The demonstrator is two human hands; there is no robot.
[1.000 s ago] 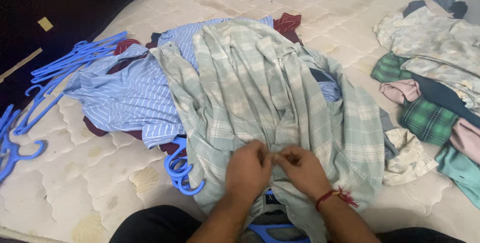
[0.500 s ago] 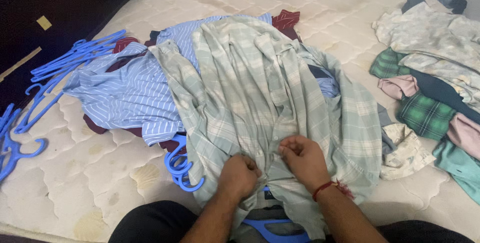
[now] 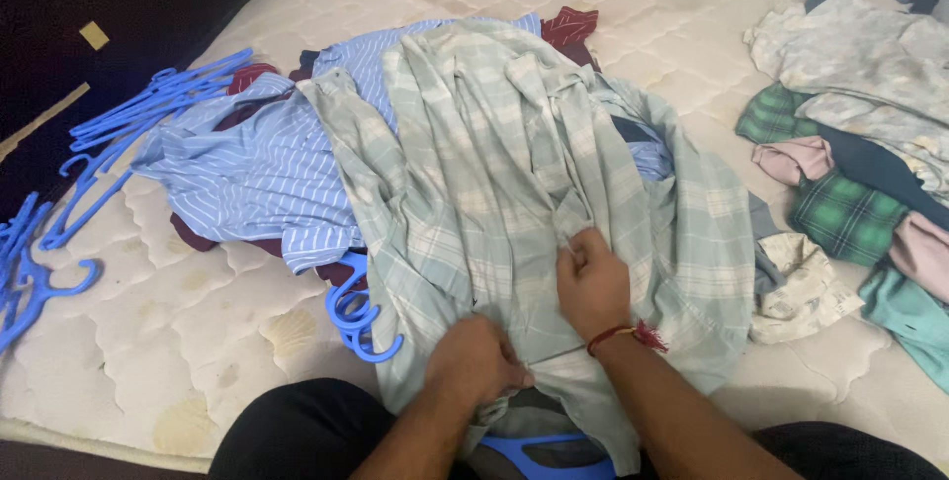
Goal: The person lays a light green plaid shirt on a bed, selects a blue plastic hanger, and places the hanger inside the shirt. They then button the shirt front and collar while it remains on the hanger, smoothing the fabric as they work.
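Shirt [image 3: 514, 174] atop garment heap mid-mattress [image 3: 198, 342]; hangers [image 3: 129, 114] left; clothes pile [image 3: 870, 144] right.

shirt [image 3: 514, 174]: soft matt plaid cloth | hangers [image 3: 361, 307]: glossy blue plastic | mattress [image 3: 198, 312]: quilted fabric

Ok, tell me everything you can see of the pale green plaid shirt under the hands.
The pale green plaid shirt is a light woven garment, mint with off-white checks, lying spread and rumpled on top of a pile of clothes on the mattress. Its front runs lengthwise away from the person. The left hand grips the fabric near its lower hem; the right hand pinches the front edge higher up. It overlaps a blue striped shirt, and a blue hanger shows below its hem.
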